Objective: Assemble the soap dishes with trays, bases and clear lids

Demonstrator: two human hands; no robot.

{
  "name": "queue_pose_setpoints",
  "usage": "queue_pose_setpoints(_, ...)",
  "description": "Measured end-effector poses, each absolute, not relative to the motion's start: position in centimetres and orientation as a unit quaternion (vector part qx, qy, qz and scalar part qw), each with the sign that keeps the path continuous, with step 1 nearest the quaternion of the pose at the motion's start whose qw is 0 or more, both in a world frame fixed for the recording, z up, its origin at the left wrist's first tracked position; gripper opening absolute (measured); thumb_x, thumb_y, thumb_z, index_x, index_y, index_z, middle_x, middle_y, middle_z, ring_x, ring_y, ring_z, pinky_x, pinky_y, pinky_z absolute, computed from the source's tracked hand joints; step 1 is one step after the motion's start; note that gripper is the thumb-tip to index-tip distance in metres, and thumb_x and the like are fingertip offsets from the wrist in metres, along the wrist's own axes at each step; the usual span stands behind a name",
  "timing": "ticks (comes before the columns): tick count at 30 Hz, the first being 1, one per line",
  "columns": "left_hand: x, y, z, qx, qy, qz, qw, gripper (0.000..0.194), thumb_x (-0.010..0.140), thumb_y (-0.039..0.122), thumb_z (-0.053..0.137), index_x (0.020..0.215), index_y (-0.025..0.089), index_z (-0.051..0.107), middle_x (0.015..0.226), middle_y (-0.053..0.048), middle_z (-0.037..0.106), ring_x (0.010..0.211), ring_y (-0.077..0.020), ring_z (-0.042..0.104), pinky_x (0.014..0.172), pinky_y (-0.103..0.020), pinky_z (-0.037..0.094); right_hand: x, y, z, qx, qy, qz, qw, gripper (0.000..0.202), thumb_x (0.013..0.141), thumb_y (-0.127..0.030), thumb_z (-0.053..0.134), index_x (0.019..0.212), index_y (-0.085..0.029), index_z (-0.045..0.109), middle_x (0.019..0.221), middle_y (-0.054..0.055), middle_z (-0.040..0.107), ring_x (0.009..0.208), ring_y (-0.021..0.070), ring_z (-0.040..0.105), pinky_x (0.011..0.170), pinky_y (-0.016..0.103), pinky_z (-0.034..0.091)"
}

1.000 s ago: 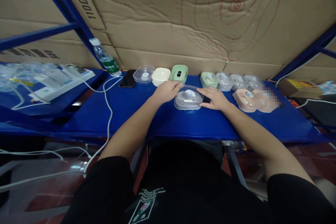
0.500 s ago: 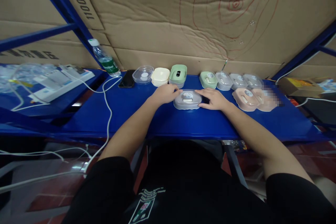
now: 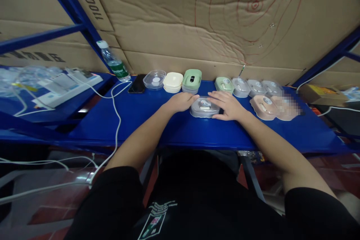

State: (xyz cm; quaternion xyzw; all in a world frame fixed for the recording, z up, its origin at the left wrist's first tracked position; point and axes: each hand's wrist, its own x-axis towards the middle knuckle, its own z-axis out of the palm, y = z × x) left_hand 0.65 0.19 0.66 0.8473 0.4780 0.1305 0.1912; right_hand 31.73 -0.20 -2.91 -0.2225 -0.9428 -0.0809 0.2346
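Note:
A grey lidded plastic box (image 3: 204, 111) with a clear rim, a white handle piece and a round sticker on its lid lies on the blue table (image 3: 180, 129) in front of me. My left hand (image 3: 183, 102) is closed at its back left corner, with the fingertips on the lid's edge. Around the right end curls my right hand (image 3: 229, 105), its fingers along the back and top and the thumb side near the front corner. The undersides of both hands are hidden.
Behind stand a clear container (image 3: 154, 80), cream lids (image 3: 173, 82) and a green container (image 3: 192, 79). To the right are a green box (image 3: 224, 85), several grey boxes (image 3: 240, 87) and pink boxes (image 3: 263, 107). A phone (image 3: 137, 84), bottle (image 3: 116, 65) and white cable (image 3: 117, 120) lie left.
The grey box has shifted slightly to the right. My right hand now reaches further over its right end, and my left hand has followed a little to the right.

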Motion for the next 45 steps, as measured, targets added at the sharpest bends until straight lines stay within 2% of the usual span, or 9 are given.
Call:
queue_pose_setpoints(3,0.7,0.0,0.7,0.843,0.453,0.163,0.238,0.065,0.115,0.061,0.028,0.102,0.019,0.076,0.091,-0.01,0.082,0.09,-0.0263,0.079,0.091,-0.038,0.059,31.1,-0.8,-2.3,-0.208,-0.952,-0.082,0.211,0.077,0.107,-0.073,0.061,0.169,-0.028,0.058,0.163,0.014,0.069,0.144,0.0398,0.067,0.121,0.062,0.049)
queue_pose_setpoints(6,0.6,0.2,0.7,0.83,0.459,0.183,0.258,0.061,0.114,0.063,0.039,0.128,0.017,0.077,0.094,-0.01,0.084,0.085,-0.0237,0.079,0.086,-0.036,0.06,31.5,-1.1,-1.5,-0.231,-0.944,-0.094,0.218,0.068,0.106,-0.075,0.059,0.15,-0.027,0.075,0.145,0.013,0.081,0.124,0.0362,0.076,0.108,0.057,0.053)
queue_pose_setpoints(11,0.4,0.6,0.4,0.841,0.473,0.145,0.219,0.07,0.11,0.066,0.051,0.152,0.012,0.069,0.106,-0.013,0.086,0.094,-0.0271,0.08,0.092,-0.038,0.059,32.6,-1.7,-0.2,-0.286,-0.906,-0.136,0.28,0.056,0.105,-0.072,0.064,0.115,-0.022,0.087,0.107,0.011,0.089,0.093,0.0306,0.079,0.094,0.051,0.052)
queue_pose_setpoints(17,0.2,0.8,0.2,0.855,0.47,0.12,0.185,0.068,0.107,0.061,0.06,0.155,0.014,0.067,0.113,-0.012,0.086,0.103,-0.0293,0.08,0.094,-0.039,0.057,31.5,-2.3,0.3,-0.262,-0.931,-0.037,0.25,0.05,0.107,-0.063,0.062,0.134,-0.027,0.083,0.134,0.009,0.085,0.118,0.0322,0.079,0.104,0.052,0.056)
queue_pose_setpoints(25,-0.1,0.8,0.3,0.86,0.47,0.106,0.169,0.066,0.106,0.057,0.062,0.156,0.013,0.066,0.118,-0.012,0.085,0.106,-0.0297,0.08,0.093,-0.038,0.056,32.8,-3.1,1.9,-0.338,-0.923,-0.076,0.169,0.059,0.099,-0.072,0.07,0.125,-0.022,0.086,0.106,0.012,0.088,0.098,0.0335,0.081,0.093,0.049,0.058)
queue_pose_setpoints(29,-0.2,0.9,0.2,0.86,0.466,0.109,0.176,0.067,0.105,0.058,0.061,0.156,0.014,0.066,0.117,-0.011,0.086,0.105,-0.0289,0.08,0.092,-0.038,0.057,32.4,-2.8,1.7,-0.306,-0.933,-0.028,0.189,0.062,0.1,-0.059,0.072,0.152,-0.024,0.074,0.155,0.014,0.074,0.137,0.04,0.072,0.116,0.06,0.055)
queue_pose_setpoints(31,-0.2,0.8,0.3,0.861,0.464,0.107,0.18,0.068,0.105,0.058,0.061,0.157,0.013,0.065,0.117,-0.011,0.086,0.105,-0.0291,0.08,0.092,-0.038,0.057,32.3,-2.4,1.2,-0.278,-0.943,0.016,0.182,0.06,0.102,-0.051,0.07,0.157,-0.027,0.071,0.166,0.011,0.066,0.148,0.0377,0.067,0.124,0.061,0.052)
queue_pose_setpoints(38,-0.2,0.8,0.4,0.862,0.463,0.104,0.18,0.069,0.105,0.058,0.061,0.156,0.013,0.065,0.121,-0.013,0.085,0.109,-0.0304,0.079,0.095,-0.04,0.057,34.8,-2.5,1.9,-0.352,-0.92,0.084,0.151,0.059,0.094,-0.056,0.083,0.147,-0.03,0.08,0.156,0.009,0.074,0.145,0.04,0.069,0.126,0.062,0.052)
queue_pose_setpoints(45,-0.3,0.9,0.3,0.859,0.464,0.107,0.188,0.067,0.105,0.057,0.062,0.157,0.015,0.065,0.12,-0.012,0.084,0.109,-0.0302,0.08,0.096,-0.04,0.058,38.6,-2.5,2.7,-0.468,-0.875,0.026,0.122,0.059,0.087,-0.066,0.084,0.132,-0.029,0.084,0.134,0.012,0.083,0.128,0.0435,0.075,0.112,0.066,0.061)
